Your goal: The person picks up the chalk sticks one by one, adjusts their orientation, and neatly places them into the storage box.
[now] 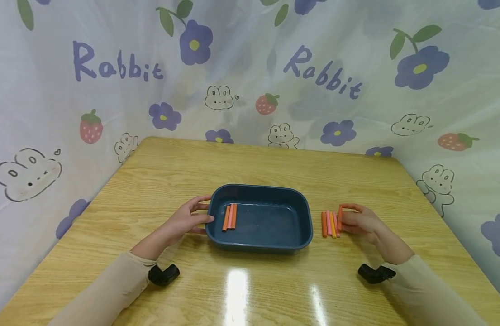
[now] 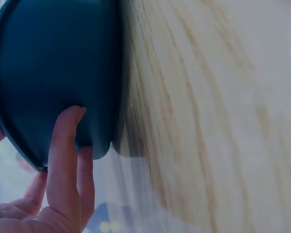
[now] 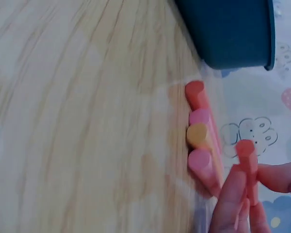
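Observation:
A dark blue-green rectangular basin [image 1: 259, 248] with rounded corners stands on the table. My left hand [image 1: 187, 218] holds its left end, with the thumb at the rim and fingers against the outer wall [image 2: 68, 58]. Three orange and pink chalk-like sticks [image 1: 229, 218] lie side by side inside the basin, toward its left end. Right of the basin, my right hand [image 1: 361, 222] pinches an orange-red chalk-like stick [image 3: 247, 158] between thumb and fingers. Beside that hand, several red, pink and yellow sticks [image 1: 329, 224] lie in a row on the table.
The wooden table [image 1: 184, 167] runs back to a patterned cloth curtain [image 1: 241, 59], which also hangs along both sides. Black wrist devices [image 1: 164, 275] sit at the sleeve cuffs. Light glares off the tabletop in front of the basin.

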The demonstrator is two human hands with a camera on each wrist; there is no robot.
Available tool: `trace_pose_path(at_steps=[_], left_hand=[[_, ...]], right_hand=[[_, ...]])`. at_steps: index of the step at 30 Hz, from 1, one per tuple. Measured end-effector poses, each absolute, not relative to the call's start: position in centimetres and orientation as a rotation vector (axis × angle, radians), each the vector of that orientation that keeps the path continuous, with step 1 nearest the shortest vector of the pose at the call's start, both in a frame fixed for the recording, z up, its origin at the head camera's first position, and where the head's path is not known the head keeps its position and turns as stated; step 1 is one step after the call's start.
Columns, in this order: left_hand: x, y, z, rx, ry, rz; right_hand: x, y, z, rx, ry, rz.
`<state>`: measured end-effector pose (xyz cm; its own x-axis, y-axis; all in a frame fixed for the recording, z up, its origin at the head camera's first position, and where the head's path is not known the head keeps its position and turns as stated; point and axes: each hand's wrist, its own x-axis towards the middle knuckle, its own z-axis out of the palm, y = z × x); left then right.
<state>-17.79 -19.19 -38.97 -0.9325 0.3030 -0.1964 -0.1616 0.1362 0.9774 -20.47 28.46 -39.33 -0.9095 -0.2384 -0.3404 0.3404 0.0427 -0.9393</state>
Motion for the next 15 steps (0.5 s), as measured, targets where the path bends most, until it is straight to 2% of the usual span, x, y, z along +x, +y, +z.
trace_pose_path(at_steps=[15], left_hand=[[-17.7, -19.0, -38.7, 0.124, 2.076, 1.846]], right_hand=[[-20.2, 26.2, -37.6, 0.121, 1.653, -2.127]])
